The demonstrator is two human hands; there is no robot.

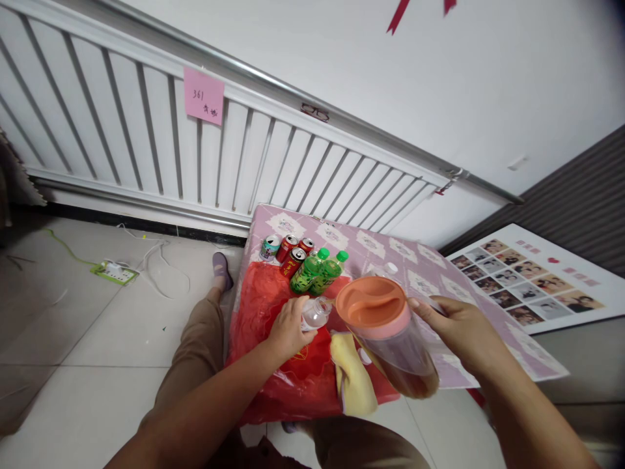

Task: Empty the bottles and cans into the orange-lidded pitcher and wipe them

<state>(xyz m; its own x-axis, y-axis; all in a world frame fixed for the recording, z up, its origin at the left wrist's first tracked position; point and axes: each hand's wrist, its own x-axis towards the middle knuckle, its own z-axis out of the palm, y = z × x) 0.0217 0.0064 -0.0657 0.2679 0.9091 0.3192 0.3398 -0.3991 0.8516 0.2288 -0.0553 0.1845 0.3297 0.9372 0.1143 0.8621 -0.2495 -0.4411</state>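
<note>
My right hand (459, 329) grips a clear plastic pitcher (400, 348) by its handle; the pitcher has an orange lid (374, 305), holds brown liquid and is tilted toward me. My left hand (289, 329) is wrapped round a small clear bottle (316, 312) that stands over a red plastic bag (283, 371) on the low table. The pitcher's lid is just right of the bottle's mouth. A yellow cloth (351, 378) lies under the pitcher.
Two green bottles (317, 270) and several drink cans (288, 251) stand on the table's pink patterned cloth (439, 273). A white radiator (146, 143) with a pink note (204, 96) lines the wall. A power strip (114, 271) lies on the floor. A photo board (532, 273) leans at the right.
</note>
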